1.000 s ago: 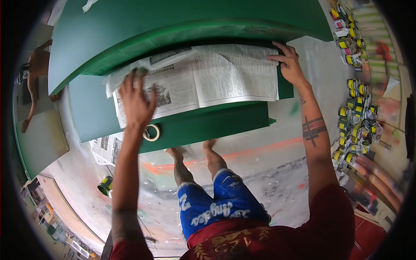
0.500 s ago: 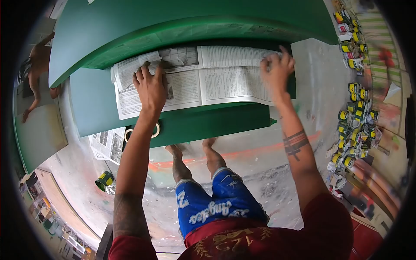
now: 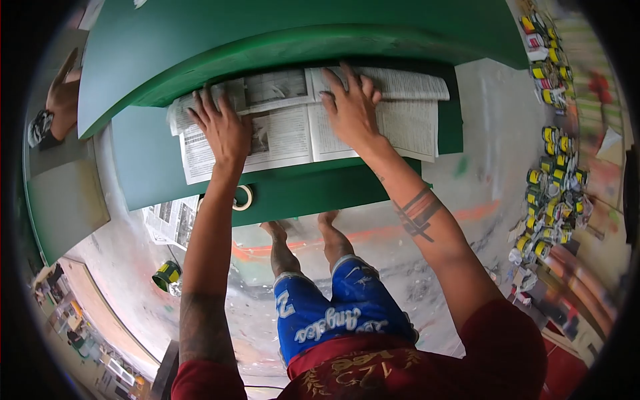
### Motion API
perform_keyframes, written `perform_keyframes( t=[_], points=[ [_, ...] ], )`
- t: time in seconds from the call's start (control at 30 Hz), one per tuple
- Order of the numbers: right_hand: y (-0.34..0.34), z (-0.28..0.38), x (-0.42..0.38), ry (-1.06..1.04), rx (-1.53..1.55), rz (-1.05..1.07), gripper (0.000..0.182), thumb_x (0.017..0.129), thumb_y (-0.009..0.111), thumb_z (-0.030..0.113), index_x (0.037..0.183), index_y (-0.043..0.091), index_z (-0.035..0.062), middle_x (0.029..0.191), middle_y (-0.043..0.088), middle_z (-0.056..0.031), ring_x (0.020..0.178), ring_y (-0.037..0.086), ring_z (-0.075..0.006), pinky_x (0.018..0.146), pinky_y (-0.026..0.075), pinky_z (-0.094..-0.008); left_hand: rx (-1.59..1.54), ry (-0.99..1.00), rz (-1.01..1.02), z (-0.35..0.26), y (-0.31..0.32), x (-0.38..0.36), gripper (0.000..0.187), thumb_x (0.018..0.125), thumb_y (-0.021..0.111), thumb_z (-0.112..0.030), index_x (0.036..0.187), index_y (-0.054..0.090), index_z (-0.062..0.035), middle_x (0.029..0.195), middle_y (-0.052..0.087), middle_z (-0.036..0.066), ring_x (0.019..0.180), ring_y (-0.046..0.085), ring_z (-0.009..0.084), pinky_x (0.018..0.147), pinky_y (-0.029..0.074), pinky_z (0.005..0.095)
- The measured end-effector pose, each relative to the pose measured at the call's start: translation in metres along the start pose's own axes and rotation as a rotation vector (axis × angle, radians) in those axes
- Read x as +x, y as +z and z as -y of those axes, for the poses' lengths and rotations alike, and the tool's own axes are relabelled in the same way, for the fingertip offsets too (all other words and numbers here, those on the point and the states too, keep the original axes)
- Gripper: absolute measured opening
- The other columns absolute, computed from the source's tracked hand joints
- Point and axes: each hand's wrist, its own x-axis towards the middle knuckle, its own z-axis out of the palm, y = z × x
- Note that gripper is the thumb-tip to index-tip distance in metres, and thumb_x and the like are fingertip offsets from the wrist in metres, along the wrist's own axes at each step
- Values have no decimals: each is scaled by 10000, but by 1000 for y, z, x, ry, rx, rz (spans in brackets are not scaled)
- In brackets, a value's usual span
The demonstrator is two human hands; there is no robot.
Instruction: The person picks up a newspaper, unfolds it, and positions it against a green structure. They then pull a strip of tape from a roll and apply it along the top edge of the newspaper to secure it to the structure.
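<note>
A sheet of newspaper [image 3: 287, 140] lies spread on a green board [image 3: 150, 160], its upper part folded over along the back. My left hand [image 3: 221, 130] rests on its left side with the fingers spread. Near the middle of the fold, my right hand [image 3: 352, 110] presses on the paper, fingers apart. Behind the fold rises a curved green panel [image 3: 300, 40]. A roll of masking tape [image 3: 245, 197] sits by the board's front edge, partly hidden by my left forearm.
More newspaper [image 3: 170, 220] lies below the board at left, near a green and yellow can [image 3: 166, 275]. Many similar cans [image 3: 552, 193] line the right side. Another person's arm [image 3: 63, 100] shows at the far left beside a panel [image 3: 70, 207].
My right hand has moved left from the newspaper's right end to near its middle. The left hand stays about where it was. The other person's arm at the far left has shifted.
</note>
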Motion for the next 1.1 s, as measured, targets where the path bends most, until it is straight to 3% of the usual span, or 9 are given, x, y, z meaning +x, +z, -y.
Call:
perform_keyframes(
  t=[0.1, 0.2, 0.4, 0.53, 0.63, 0.73, 0.83, 0.93, 1.1],
  points=[
    [3, -5, -5, 2, -74, 63, 492, 999, 653, 376, 1475, 577, 277, 1590, 421, -135, 1276, 417, -399, 1033, 320, -550, 18, -226, -120, 14, 1, -10, 1091, 712, 865, -216, 1590, 241, -37, 1647, 143, 321, 1530, 167, 522, 1253, 94, 669],
    [0, -13, -3, -15, -62, 124, 494, 1000, 653, 386, 1474, 578, 272, 1578, 421, -141, 1278, 405, -398, 1030, 323, -554, -166, -404, -66, 24, 1, -19, 1089, 734, 860, -278, 1607, 247, -60, 1632, 88, 377, 1524, 107, 581, 1229, 88, 712],
    [-1, -18, -4, -1, -90, 102, 559, 970, 667, 469, 1483, 564, 272, 1596, 368, -167, 1280, 377, -430, 1046, 308, -577, -57, -472, 23, 12, -5, -39, 1100, 734, 831, -301, 1623, 224, -77, 1629, 45, 388, 1520, 94, 600, 1232, 90, 701],
    [1, -22, -7, 32, -49, 125, 574, 948, 707, 453, 1476, 576, 270, 1609, 340, -167, 1318, 306, -440, 1086, 250, -567, -103, -493, 27, 28, -2, -34, 1078, 708, 853, -308, 1616, 304, -113, 1642, 14, 390, 1516, 66, 621, 1208, 101, 734],
    [3, -21, -9, 35, -96, 115, 606, 949, 677, 502, 1495, 548, 273, 1626, 315, -182, 1357, 323, -462, 1084, 271, -621, 42, -583, 294, 30, -23, -20, 1113, 712, 891, -339, 1639, 295, -184, 1663, -40, 382, 1520, 12, 628, 1154, 98, 793],
    [3, -22, -8, 21, -104, 81, 601, 952, 685, 482, 1497, 549, 268, 1625, 318, -196, 1439, 243, -460, 1149, 193, -619, -4, -305, 149, 8, -53, -13, 1108, 707, 933, -343, 1631, 331, -237, 1692, 29, 327, 1558, 46, 553, 1188, 81, 752],
    [0, -20, -5, 18, -84, 79, 630, 950, 682, 476, 1514, 533, 241, 1634, 308, -232, 1529, 158, -481, 1195, 125, -669, -62, -46, 172, -62, -77, -4, 975, 713, 925, -419, 1558, 482, -218, 1728, 127, 210, 1595, 36, 461, 1199, 1, 734],
    [-2, -23, -5, -14, -85, 58, 646, 948, 683, 478, 1525, 525, 232, 1632, 315, -242, 1529, 184, -486, 1211, 140, -651, -77, 52, 229, -101, -59, -3, 761, 898, 767, -464, 1566, 474, -244, 1718, 185, 201, 1594, 83, 449, 1204, -16, 732],
    [0, -32, -1, -31, -33, 57, 609, 992, 637, 423, 1547, 499, 211, 1636, 313, -266, 1531, 213, -496, 1232, 167, -623, -80, 58, 200, -93, 13, -2, 607, 1022, 617, -365, 1592, 433, -261, 1695, 252, 208, 1579, 152, 453, 1218, -2, 716]
  ],
)
